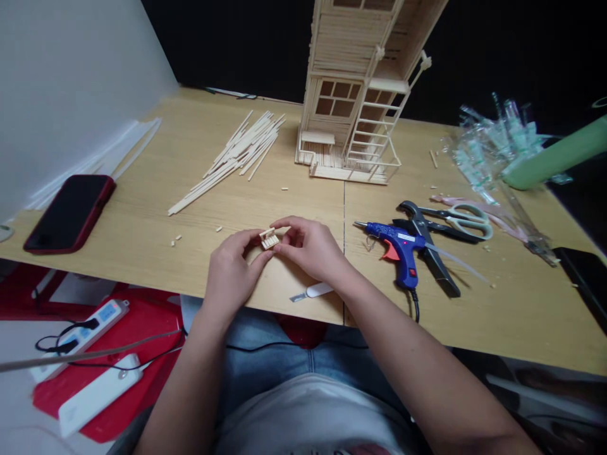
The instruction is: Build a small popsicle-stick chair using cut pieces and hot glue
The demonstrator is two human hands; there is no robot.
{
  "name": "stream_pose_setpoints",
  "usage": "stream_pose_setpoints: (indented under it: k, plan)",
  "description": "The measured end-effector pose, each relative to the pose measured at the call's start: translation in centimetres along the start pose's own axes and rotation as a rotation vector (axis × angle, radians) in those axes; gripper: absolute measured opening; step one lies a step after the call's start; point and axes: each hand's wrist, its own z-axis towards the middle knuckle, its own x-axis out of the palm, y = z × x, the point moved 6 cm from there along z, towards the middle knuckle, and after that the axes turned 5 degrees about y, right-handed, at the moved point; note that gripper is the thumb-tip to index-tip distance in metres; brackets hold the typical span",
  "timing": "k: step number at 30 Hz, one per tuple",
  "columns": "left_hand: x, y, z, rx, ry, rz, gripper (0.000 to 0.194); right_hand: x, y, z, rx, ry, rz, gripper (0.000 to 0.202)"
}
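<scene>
1. Together, the left hand (pixel 232 265) and right hand (pixel 310 246) are pinching a small wooden stick piece (pixel 269 238) just above the table (pixel 142 227), near its front edge
2. Nearby, a blue glue gun (pixel 398 249) is lying right of the hands
3. Behind, a stick house model (pixel 351 95) is standing beside loose sticks (pixel 232 158)

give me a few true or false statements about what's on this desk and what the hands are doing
1. Both hands, left hand and right hand, hold a small wooden piece. True.
2. The glue gun is red. False: it is blue.
3. The phone lies at the desk's left end. True.
4. The scissors lie left of the hands. False: they lie to the right.
5. The stick house lies flat. False: it stands upright.
</scene>
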Motion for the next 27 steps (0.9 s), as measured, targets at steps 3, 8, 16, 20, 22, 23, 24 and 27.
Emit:
stream_pose_setpoints:
  k: [3, 8, 16, 20, 22, 23, 24, 27]
  plan:
    - [0.0, 0.1, 0.0, 0.004, -0.008, -0.001, 0.027, 0.0, 0.2, 0.1, -0.004, -0.008, -0.021, 0.026]
    - [-0.1, 0.4, 0.0, -0.024, -0.013, -0.045, 0.027, 0.0, 0.2, 0.2, -0.001, -0.008, -0.003, 0.022]
    - [-0.7, -1.0, -0.8, -0.137, -0.011, -0.517, 0.039, -0.3, 1.8, -1.3, 0.061, 0.106, 0.378, 0.028]
    - [-1.0, -2.3, -1.7, -0.19, -0.024, -0.7, 0.036, -0.5, 2.8, -3.0, 0.1, 0.114, 0.517, 0.03]
    - [-0.8, -2.5, -2.1, -0.197, -0.011, -0.734, 0.035, -0.5, 3.2, -3.8, 0.111, 0.119, 0.558, 0.029]
    - [-0.6, -2.6, -2.3, -0.201, -0.003, -0.756, 0.035, -0.6, 3.3, -4.1, 0.113, 0.123, 0.571, 0.029]
    - [-0.4, -2.6, -2.5, -0.206, 0.001, -0.789, 0.035, -0.7, 3.4, -4.5, 0.115, 0.127, 0.58, 0.028]
    - [0.4, -3.2, -2.8, -0.248, -0.018, -0.942, 0.031, -1.0, 3.7, -5.5, 0.118, 0.113, 0.591, 0.026]
